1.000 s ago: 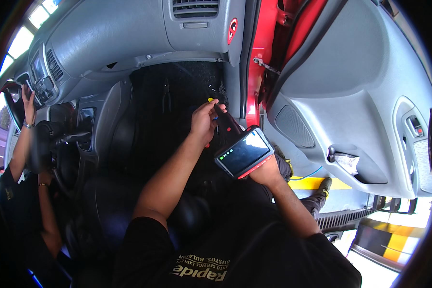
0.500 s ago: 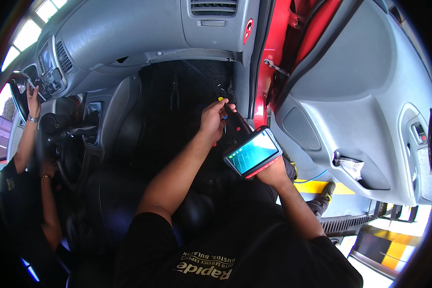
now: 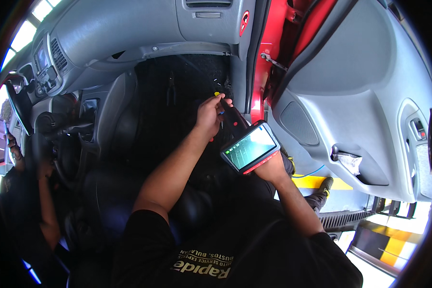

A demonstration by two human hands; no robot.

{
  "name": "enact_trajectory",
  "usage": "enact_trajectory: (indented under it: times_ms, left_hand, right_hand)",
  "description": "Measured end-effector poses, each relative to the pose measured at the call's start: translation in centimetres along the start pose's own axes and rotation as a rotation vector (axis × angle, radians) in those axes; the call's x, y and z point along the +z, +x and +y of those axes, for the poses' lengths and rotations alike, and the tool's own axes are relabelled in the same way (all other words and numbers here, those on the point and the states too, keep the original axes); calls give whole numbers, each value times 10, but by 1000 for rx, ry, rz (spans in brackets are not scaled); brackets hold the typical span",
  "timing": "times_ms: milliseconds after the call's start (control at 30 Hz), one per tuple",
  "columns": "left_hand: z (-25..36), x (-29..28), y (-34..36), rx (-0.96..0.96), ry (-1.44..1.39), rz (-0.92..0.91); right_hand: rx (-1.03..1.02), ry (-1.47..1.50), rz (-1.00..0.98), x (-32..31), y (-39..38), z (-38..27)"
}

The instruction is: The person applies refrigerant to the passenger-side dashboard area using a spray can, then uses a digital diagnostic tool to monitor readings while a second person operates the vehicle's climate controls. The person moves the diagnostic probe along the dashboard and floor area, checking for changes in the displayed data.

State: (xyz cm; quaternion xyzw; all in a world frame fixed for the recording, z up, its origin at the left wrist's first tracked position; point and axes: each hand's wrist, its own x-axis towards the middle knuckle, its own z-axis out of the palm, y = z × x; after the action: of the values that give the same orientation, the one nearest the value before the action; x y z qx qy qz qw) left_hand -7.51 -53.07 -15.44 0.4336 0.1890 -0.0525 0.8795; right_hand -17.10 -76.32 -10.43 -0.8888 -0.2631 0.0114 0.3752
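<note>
One big grey plastic car door [image 3: 338,67]: wide open, likely so I can fit in.
Rough black carpet floor [image 3: 153,122]: under my hands.
Black and red tool with a bright screen [image 3: 251,147]: over the floor, tipped, I think, so I can look.
Right hand [image 3: 272,169]: behind the tool, maybe holding it up; fingers hidden, cannot tell.
Left hand [image 3: 208,116]: fingers clamped on its thin end, perhaps for steadiness.
Small yellow piece [image 3: 217,94]: at my left fingertips.

2 bare forearms [image 3: 170,177] reach forward; left grip [image 3: 210,115] is curled in a pinch; right grip [image 3: 272,169], partly hidden, seems closed.
</note>
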Motion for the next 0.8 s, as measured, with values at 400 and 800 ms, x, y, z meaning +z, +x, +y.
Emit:
enact_trajectory:
  times_ms: [400,800]
  left_hand:
    - [-3,-3,2,-1,7,-5]
    - [-3,-2,1,4,-4,-15]
  right_hand:
    - [26,23,-8,-3,0,-5]
    - [-7,-63,-61,-2,-2,-1]
